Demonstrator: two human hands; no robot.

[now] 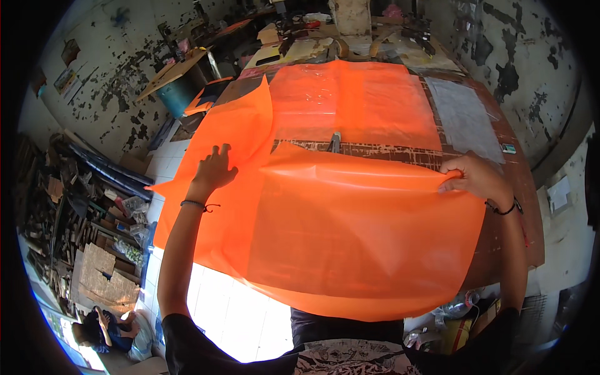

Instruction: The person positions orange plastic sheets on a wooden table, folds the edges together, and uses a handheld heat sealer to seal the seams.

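Note:
A large, thin orange sheet (369, 231) lies over the near half of the worn brown table and hangs over its front edge toward my body. My right hand (472, 178) pinches its far right corner between thumb and fingers, and a fold runs along that edge. My left hand (214, 170) rests with fingers spread on the orange material at the left, whose tip rises in a point. Beyond the sheet's far edge lies a grey metal tool (335, 142), partly hidden. Farther back, more orange sheets (387, 100) lie flat, beside a whitish sheet (465, 115).
A small green-and-white item (509, 149) lies near the table's right edge. A teal drum (181, 90) under a board stands at the back left. Scrap wood (103, 275) is piled at the left. Someone sits at the lower left (122, 331).

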